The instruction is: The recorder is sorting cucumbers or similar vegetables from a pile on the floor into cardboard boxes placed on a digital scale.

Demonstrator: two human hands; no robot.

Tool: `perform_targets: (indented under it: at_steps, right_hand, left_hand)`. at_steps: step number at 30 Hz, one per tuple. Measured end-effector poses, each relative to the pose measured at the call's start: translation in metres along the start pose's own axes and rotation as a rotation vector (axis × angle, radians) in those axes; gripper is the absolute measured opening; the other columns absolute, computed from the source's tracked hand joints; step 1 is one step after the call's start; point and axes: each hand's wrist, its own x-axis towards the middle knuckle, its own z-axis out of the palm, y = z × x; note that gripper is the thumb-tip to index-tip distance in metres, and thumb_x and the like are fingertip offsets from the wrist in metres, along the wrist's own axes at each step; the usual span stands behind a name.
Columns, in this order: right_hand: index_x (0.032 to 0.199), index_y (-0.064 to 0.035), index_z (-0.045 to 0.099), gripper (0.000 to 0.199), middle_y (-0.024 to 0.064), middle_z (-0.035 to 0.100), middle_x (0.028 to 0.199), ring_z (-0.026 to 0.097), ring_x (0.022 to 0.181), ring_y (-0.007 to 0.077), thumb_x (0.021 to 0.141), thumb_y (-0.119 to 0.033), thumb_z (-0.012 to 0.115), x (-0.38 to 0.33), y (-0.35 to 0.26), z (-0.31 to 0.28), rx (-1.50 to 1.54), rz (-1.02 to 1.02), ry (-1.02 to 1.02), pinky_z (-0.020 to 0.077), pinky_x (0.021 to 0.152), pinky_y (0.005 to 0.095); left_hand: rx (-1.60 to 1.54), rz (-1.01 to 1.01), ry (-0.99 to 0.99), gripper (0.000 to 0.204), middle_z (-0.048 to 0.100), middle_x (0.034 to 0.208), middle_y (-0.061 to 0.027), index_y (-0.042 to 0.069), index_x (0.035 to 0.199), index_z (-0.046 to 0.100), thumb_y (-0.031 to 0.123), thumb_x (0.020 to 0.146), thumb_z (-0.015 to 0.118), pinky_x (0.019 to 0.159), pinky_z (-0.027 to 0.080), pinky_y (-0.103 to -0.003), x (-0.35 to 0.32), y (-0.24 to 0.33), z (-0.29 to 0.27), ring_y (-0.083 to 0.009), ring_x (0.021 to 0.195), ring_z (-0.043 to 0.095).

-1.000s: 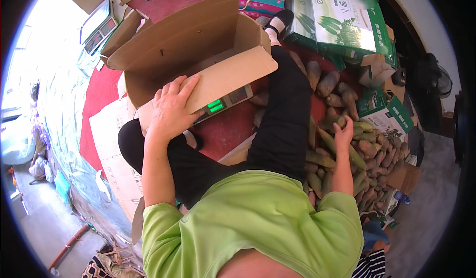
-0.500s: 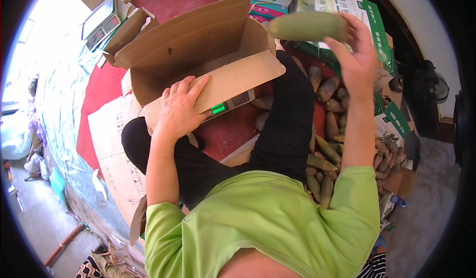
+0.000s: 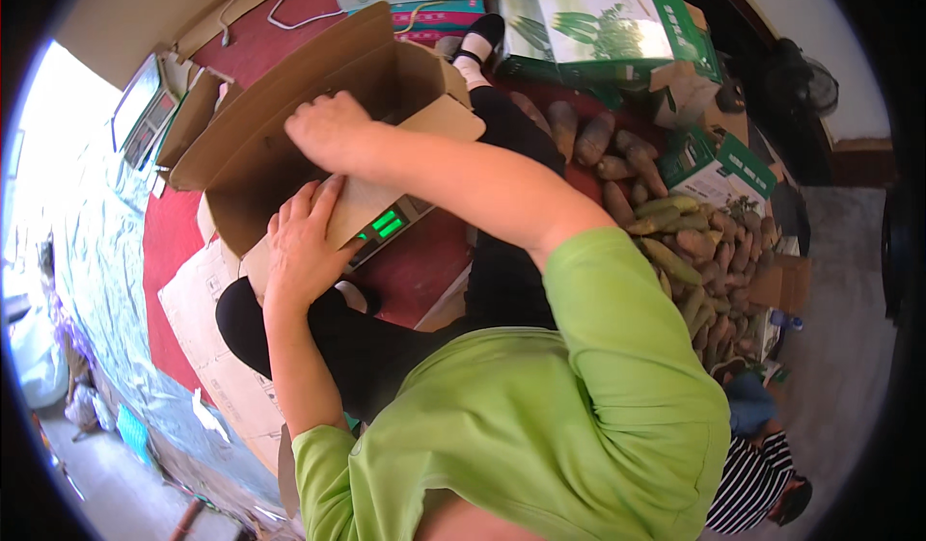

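Observation:
An opened cardboard box (image 3: 241, 208) sits on a weighing scale (image 3: 386, 225) with a lit green display. My left hand (image 3: 304, 242) lies on the box's front flap, fingers stretched out and thumb apart. Across it reaches my right arm, with my right hand (image 3: 333, 134) over the box opening near the back wall. Its fingers are curled and point down; what they hold, if anything, is hidden by the hand. The box's contents cannot be seen. To the right lie long root vegetables (image 3: 595, 141), some brownish, others green like radishes (image 3: 670, 263).
Printed white-and-green cartons (image 3: 608, 20) stand at the back right, another carton (image 3: 719, 170) beside the pile. A second scale (image 3: 145, 107) rests at the far left. A fan (image 3: 805, 83) is at the right edge; a person in stripes (image 3: 752, 483) is at lower right.
My right hand has swung left from above the pile to the box opening; the green radish-like vegetable it held is out of sight. My left hand stays on the flap. The view has shifted.

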Motion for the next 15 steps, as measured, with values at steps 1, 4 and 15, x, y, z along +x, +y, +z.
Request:
perform_targets:
  at_steps: [1, 4, 15]
  right_hand:
    - [0.103, -0.009, 0.063, 0.022, 0.0103, 0.064, 0.103, 0.062, 0.099, 0.0286, 0.083, -0.017, 0.056, 0.0, -0.004, -0.002, 0.071, 0.009, 0.059, 0.0496, 0.081, 0.0436]
    - [0.104, -0.0081, 0.064, 0.025, 0.0107, 0.065, 0.104, 0.063, 0.099, 0.0293, 0.083, -0.02, 0.061, -0.011, 0.0, -0.022, 0.287, 0.04, 0.127, 0.0498, 0.083, 0.0422]
    - [0.114, -0.0026, 0.063, 0.033, 0.0089, 0.068, 0.096, 0.064, 0.087, 0.0146, 0.085, -0.018, 0.066, -0.186, 0.181, -0.07, 0.867, 0.453, 0.41, 0.051, 0.078, 0.0277]
  left_hand:
    - [0.014, -0.013, -0.002, 0.079, 0.046, 0.135, -0.0113, 0.016, 0.139, 0.043, 0.023, 0.068, 0.077, 0.104, 0.033, -0.045, 0.0, 0.001, 0.0, -0.0329, 0.122, 0.044]
    - [0.014, -0.014, -0.012, 0.081, 0.045, 0.135, -0.0113, 0.017, 0.139, 0.042, 0.02, 0.067, 0.078, 0.104, 0.034, -0.044, 0.001, -0.003, 0.003, -0.0333, 0.122, 0.044]
    - [0.045, -0.039, -0.014, 0.08, 0.047, 0.133, -0.0093, 0.019, 0.141, 0.04, 0.017, 0.07, 0.076, 0.104, 0.035, -0.042, 0.005, 0.002, 0.0, -0.031, 0.121, 0.046]
